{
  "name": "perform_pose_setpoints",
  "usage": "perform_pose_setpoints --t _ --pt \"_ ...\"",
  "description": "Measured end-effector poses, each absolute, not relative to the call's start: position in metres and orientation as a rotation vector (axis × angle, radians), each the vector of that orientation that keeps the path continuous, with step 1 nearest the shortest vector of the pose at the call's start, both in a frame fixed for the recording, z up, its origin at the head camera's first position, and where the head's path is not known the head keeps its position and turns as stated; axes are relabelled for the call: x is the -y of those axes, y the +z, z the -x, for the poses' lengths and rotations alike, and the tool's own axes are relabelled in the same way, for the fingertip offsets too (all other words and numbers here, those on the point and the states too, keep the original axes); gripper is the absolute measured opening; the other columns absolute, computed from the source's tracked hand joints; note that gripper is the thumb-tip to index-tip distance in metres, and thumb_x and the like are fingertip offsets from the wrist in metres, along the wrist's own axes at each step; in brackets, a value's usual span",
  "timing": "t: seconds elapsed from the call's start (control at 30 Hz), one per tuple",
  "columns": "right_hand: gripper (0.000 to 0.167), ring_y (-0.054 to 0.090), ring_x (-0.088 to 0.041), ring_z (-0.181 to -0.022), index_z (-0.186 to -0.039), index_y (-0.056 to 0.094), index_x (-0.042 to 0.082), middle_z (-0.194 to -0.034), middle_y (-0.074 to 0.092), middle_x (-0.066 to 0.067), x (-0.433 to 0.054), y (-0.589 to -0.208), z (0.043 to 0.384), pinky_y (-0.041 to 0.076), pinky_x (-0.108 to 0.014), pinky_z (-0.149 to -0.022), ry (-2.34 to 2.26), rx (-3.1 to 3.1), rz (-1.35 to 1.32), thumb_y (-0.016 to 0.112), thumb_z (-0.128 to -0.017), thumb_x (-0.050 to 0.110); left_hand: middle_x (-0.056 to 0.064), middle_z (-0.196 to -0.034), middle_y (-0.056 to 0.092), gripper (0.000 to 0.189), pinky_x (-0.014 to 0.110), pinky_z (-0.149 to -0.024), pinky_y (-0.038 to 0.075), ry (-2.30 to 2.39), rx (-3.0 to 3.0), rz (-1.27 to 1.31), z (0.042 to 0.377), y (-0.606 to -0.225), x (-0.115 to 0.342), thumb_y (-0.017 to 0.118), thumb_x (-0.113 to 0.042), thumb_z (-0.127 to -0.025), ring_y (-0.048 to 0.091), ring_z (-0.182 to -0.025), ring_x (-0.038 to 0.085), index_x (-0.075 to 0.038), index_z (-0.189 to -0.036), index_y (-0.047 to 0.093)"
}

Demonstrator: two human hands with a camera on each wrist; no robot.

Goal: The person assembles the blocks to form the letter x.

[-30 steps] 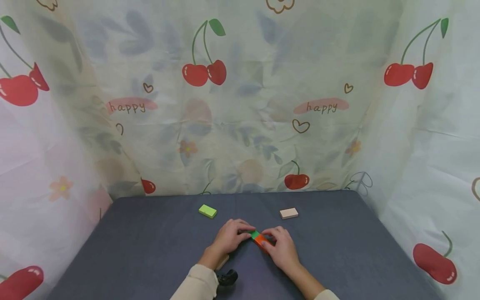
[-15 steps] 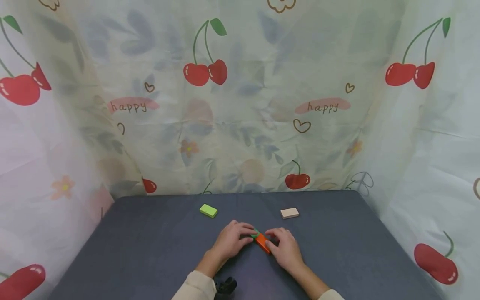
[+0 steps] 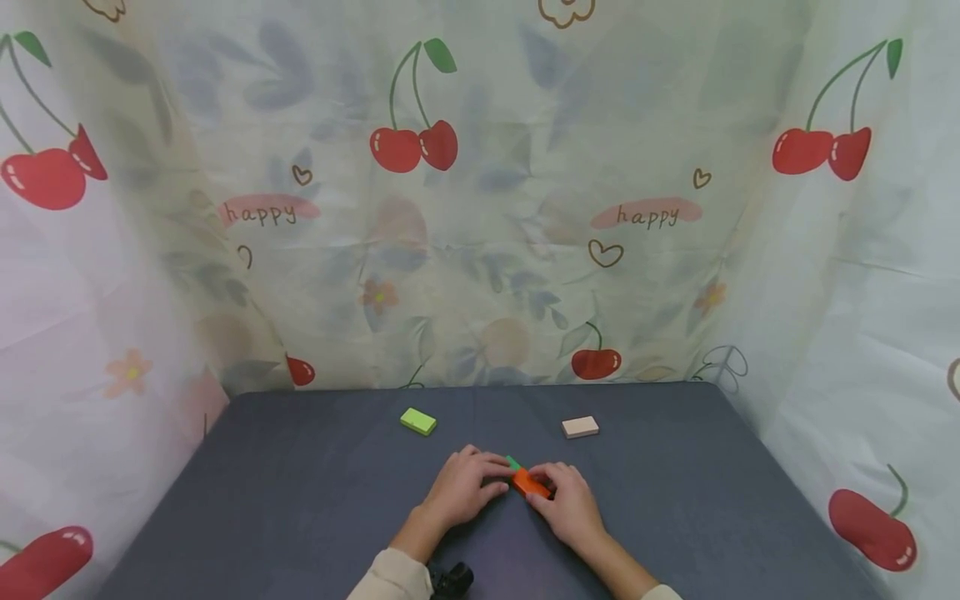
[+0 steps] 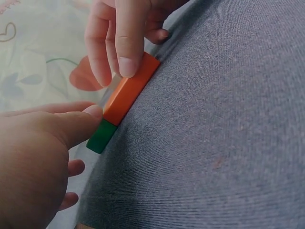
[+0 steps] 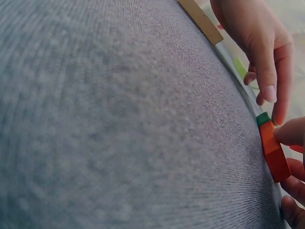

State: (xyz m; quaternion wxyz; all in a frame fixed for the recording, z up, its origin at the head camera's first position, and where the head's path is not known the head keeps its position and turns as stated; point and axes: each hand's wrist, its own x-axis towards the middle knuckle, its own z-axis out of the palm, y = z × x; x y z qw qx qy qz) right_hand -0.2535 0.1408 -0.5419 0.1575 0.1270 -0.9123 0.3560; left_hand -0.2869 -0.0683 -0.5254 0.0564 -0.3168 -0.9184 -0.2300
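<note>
An orange block (image 3: 531, 484) lies on the dark cloth between the hands, its end against a green block (image 4: 101, 136). My right hand (image 3: 573, 507) pinches the orange block between thumb and fingers. From the other side my left hand (image 3: 461, 492) reaches to the green block, its index fingertip right at the joint and its thumb held apart in the right wrist view. Left fingers cover much of the green block in the head view.
A lime green block (image 3: 417, 422) lies farther back on the left, and a pale beige block (image 3: 581, 427) on the right. The right wrist view shows a tan wooden block (image 5: 202, 21). Printed curtains (image 3: 480, 275) stand behind the dark table (image 3: 315, 492). A black device (image 3: 453, 579) sits by my left sleeve.
My left thumb has drawn back from the green block. The right thumb has come onto the orange block again after standing looser half a second ago, and the orange block has turned slightly.
</note>
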Motion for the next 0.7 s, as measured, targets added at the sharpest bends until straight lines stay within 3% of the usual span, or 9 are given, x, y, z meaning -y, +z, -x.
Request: perform_pose_setpoints --t 0.4,0.7 --pt "0.024 0.051 -0.011 -0.077 -0.099 0.072 0.016 -0.087 0.06 0.009 -0.1415 -0.5404 0.2523 0.045 -0.029 -0.068 1.034 2.633 -0.348 0.083 -0.077 0.015 -0.012 -0.121 0.064 0.027 0.033 -0.078 0.04 -0.615 2.741 0.978 0.2823 -0.5247 0.0662 0.068 -0.036 -0.091 0.051 -0.097 0.011 -0.031 -0.117 0.073" --pt "0.021 0.054 -0.013 -0.076 -0.097 0.073 0.014 -0.085 0.062 0.004 -0.1434 -0.5388 0.2549 0.047 -0.032 -0.068 1.076 2.537 -0.358 0.081 -0.078 0.011 -0.011 -0.121 0.062 0.031 0.036 -0.083 0.04 -0.474 2.697 0.963 0.2788 -0.5293 0.0603 0.069 -0.041 -0.09 0.051 -0.106 0.012 -0.031 -0.118 0.072"
